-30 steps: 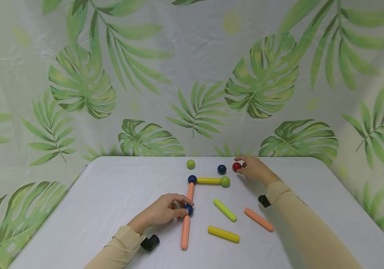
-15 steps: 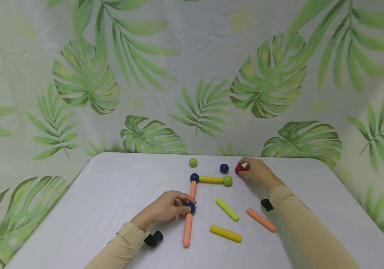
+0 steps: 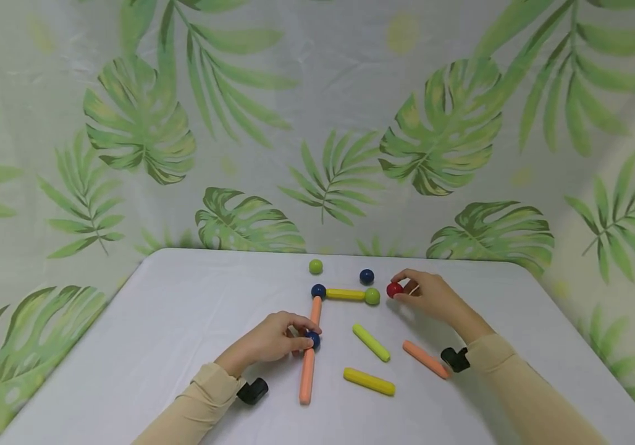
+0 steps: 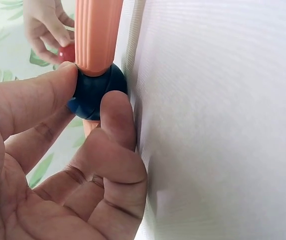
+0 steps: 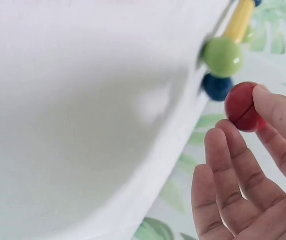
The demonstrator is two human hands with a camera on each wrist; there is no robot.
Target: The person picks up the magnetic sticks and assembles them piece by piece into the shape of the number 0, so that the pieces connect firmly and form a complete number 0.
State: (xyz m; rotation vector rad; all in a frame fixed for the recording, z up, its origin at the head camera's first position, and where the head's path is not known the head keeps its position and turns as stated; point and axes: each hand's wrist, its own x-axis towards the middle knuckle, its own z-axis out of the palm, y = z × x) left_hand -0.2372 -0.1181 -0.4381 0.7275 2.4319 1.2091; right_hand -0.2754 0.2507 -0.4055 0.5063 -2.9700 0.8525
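Observation:
On the white table (image 3: 184,309) my left hand (image 3: 305,334) pinches a dark blue ball (image 3: 312,338) (image 4: 95,92) between thumb and finger. That ball joins two orange rods, one running back (image 3: 315,309) and one running toward me (image 3: 307,376). The far rod meets another blue ball (image 3: 318,290), from which a yellow rod (image 3: 345,295) leads right to a green ball (image 3: 372,296) (image 5: 222,56). My right hand (image 3: 402,288) pinches a red ball (image 3: 393,289) (image 5: 242,107) just right of that green ball, not touching it.
A loose green ball (image 3: 315,266) and a loose blue ball (image 3: 366,276) lie near the table's back edge. A lime rod (image 3: 370,342), a yellow rod (image 3: 369,381) and an orange rod (image 3: 425,359) lie apart in front of the right hand. A leaf-print curtain hangs behind.
My right hand has carried the red ball from near the table's back edge toward me, closer to the green ball. My left hand has kept its pinch on the blue ball.

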